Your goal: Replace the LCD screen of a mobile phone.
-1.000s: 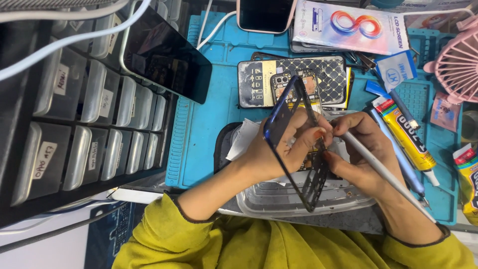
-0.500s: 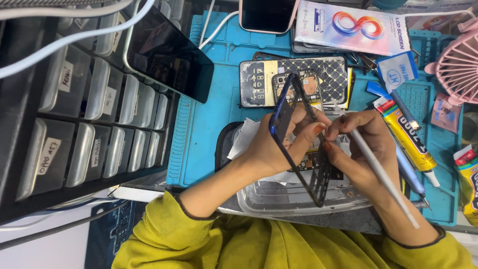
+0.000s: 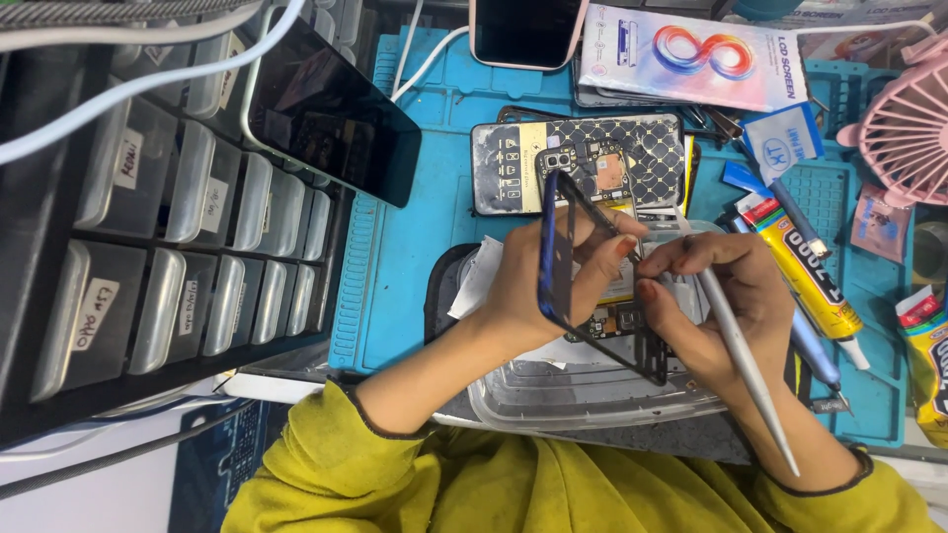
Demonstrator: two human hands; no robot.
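Note:
My left hand (image 3: 538, 281) holds a blue-edged phone frame (image 3: 555, 247) tilted upright over a clear plastic tray (image 3: 583, 400). My right hand (image 3: 726, 306) grips a long silver tool (image 3: 746, 365) like a pen, its tip hidden at the frame's inner side near my left fingers. Both sleeves are yellow-green. An opened phone back with a patterned panel (image 3: 578, 158) lies just beyond the frame on the blue work mat (image 3: 415, 266).
A rack of small labelled drawers (image 3: 168, 247) fills the left, with a dark phone (image 3: 326, 114) leaning on it. Yellow glue tubes (image 3: 805, 271), a pink fan (image 3: 908, 123), a screen box (image 3: 696, 54) and another phone (image 3: 523, 30) crowd the back and right.
Both hands stay together at the frame; the silver tool has shifted slightly and the frame tilts a little differently. The view has drifted a bit.

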